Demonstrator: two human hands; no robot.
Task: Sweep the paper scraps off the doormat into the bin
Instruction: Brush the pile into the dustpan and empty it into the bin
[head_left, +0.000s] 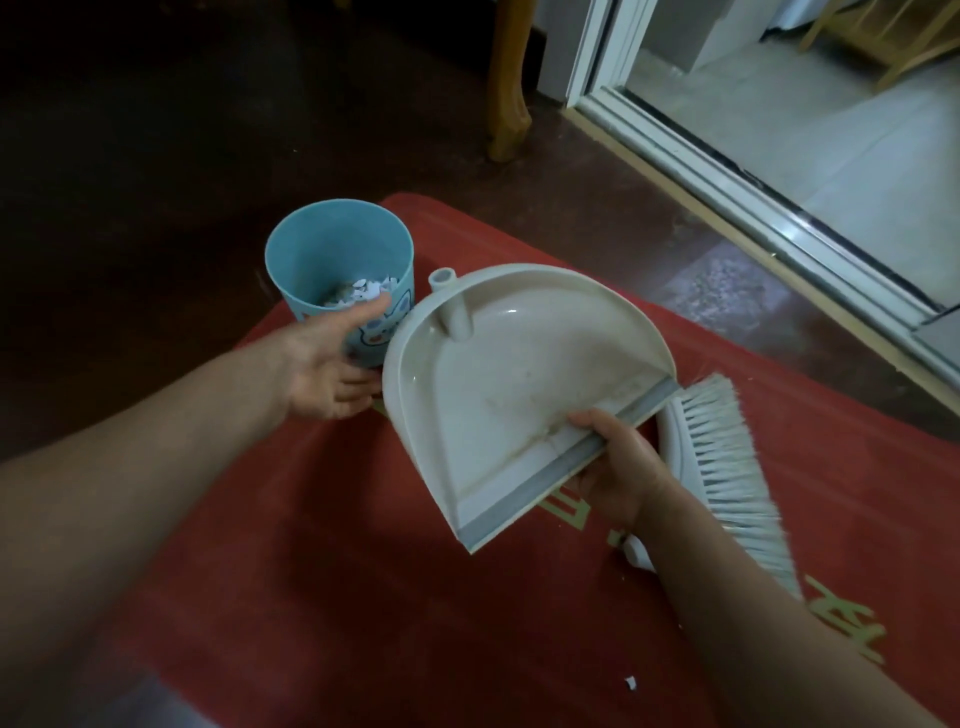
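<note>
A red doormat (363, 571) with gold characters covers the floor in front of me. At its far left corner stands a blue bin (317, 254) with white paper scraps (363, 291) in its bottom. My left hand (327, 369) is open beside the bin's near side, thumb against its wall. A white dustpan (498, 379) is tilted up above the mat, its stub handle toward the bin. My right hand (618, 467) grips its grey front lip, thumb inside the pan. The pan looks empty. A white brush (727, 467) lies on the mat to the right. One small scrap (630, 684) lies near the mat's front.
A wooden furniture leg (506, 104) stands on the dark floor beyond the mat. A white sliding-door frame (727, 187) runs diagonally at the right, with a pale tiled floor behind it. Dark floor lies to the left of the bin.
</note>
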